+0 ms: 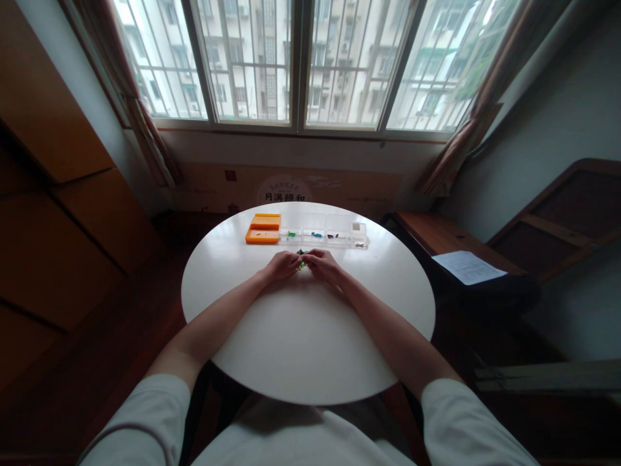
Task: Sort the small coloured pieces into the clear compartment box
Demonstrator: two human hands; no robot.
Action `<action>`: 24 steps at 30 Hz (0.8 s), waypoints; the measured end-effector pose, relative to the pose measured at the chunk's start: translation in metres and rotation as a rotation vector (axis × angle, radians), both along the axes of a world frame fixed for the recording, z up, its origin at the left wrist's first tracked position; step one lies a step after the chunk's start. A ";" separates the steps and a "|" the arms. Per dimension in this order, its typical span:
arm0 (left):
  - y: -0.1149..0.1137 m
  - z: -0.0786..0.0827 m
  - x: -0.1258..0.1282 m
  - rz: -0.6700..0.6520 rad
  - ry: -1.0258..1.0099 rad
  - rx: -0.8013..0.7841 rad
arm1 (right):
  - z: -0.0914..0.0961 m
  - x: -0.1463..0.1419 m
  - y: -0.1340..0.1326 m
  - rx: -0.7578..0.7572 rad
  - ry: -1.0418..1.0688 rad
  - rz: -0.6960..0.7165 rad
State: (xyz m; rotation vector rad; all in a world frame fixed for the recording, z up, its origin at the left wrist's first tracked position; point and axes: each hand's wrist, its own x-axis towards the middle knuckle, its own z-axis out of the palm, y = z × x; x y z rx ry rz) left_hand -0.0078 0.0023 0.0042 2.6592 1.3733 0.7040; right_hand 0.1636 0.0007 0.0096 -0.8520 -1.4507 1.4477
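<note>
My left hand (285, 265) and my right hand (322, 263) meet above the far half of the white round table (310, 336). Both have their fingertips pinched together, almost touching each other. Around and just beyond the fingertips are small green, yellow and dark pieces (303, 264), partly hidden by the fingers. Whatever each pinch holds is too small to name. Just past the hands stands an orange open box (262, 237) holding a few tiny bits. To its right is a row of clear plastic compartments (313, 241) with small green, blue and dark pieces.
A small pale square (356, 226) sits at the right end of the compartments. Beyond the table are a printed cardboard box (349, 188) and a barred window. To the right, white paper (468, 266) lies on a wooden bench (446, 236). Wooden cabinets (53, 246) stand left.
</note>
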 end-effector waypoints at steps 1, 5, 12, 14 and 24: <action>0.000 0.000 0.000 -0.002 -0.005 -0.001 | 0.000 0.000 0.000 0.003 0.000 0.000; -0.001 0.001 0.000 -0.017 -0.039 -0.027 | -0.001 0.000 0.000 0.009 -0.005 0.004; -0.002 0.002 0.000 -0.006 -0.043 -0.049 | -0.001 0.000 0.000 0.021 0.012 0.014; -0.002 0.002 0.000 -0.005 -0.038 -0.046 | -0.002 0.000 0.001 0.019 0.018 0.016; 0.000 -0.001 -0.001 -0.011 -0.001 -0.010 | 0.000 0.000 -0.001 0.005 -0.002 0.004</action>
